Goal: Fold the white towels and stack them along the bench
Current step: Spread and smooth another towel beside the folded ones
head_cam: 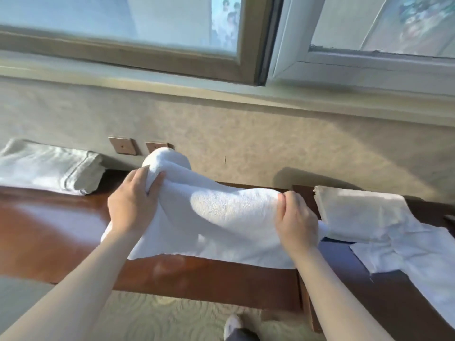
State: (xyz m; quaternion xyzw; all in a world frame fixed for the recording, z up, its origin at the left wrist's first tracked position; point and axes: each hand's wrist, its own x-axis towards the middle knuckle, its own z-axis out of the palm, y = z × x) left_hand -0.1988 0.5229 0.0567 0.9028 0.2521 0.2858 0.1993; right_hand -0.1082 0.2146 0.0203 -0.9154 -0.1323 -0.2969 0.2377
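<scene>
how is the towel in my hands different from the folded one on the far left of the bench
The held towel is bunched and lifted, gripped by the left hand and right hand; the folded towel lies flat and untouched. The held one looks fluffy, the folded one shows stitched stripes. Both are white and over the bench.

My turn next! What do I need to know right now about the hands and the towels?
Left hand and right hand each grip the white towel, lifted mid-fold over the wooden bench.
Done: a folded stack at the bench's left end.
Another folded towel sits on the right, on loose white cloths.
Left: finish this fold, stack it, then do the loose ones.
</scene>
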